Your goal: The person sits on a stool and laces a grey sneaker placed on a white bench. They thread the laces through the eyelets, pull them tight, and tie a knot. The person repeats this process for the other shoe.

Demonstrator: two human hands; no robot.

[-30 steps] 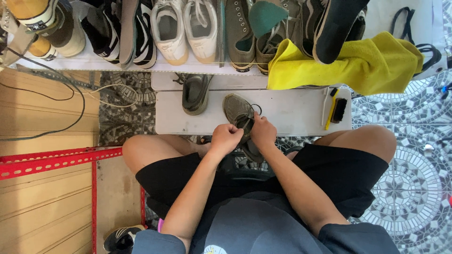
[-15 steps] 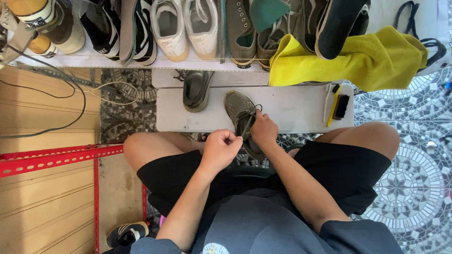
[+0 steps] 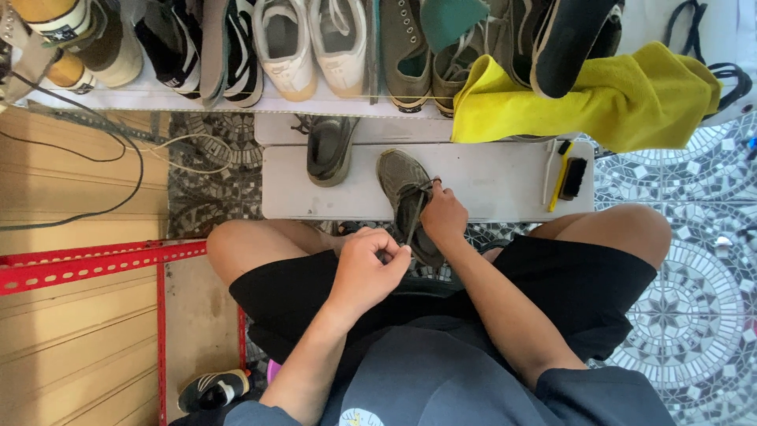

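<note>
Patterned mosaic tile floor [image 3: 694, 315], with a low white surface [image 3: 489, 185] in front of the seated person; we take that surface as our landmark. On it, toward its middle, lies the grey-olive shoe [image 3: 406, 201], heel hanging off the near edge toward the knees. A second matching shoe [image 3: 330, 148] sits to the left of it, at the surface's far edge.

What changed: a second ago both hands were together at the shoe's lacing. Now the left hand [image 3: 367, 272] has drawn back off the near edge, over the lap, clenched on the dark lace [image 3: 412, 217], which runs taut up to the eyelets. The right hand [image 3: 443, 217] has stayed on the shoe, fingers pinching the lace at the upper eyelets. We read it as the lace being pulled through, so lacing is mid-way, not finished.

Counts:
- two grey-olive shoes on the surface
- one yellow-handled brush [image 3: 566, 175] at the surface's right end
- one yellow cloth [image 3: 599, 95] draped just beyond it
- one pair of white sneakers [image 3: 311, 43] on the shelf behind, among several other shoes we cannot count cleanly
- one red metal rack [image 3: 95, 264] left of the surface
- one small sneaker [image 3: 213, 390] on the floor, near side
</note>
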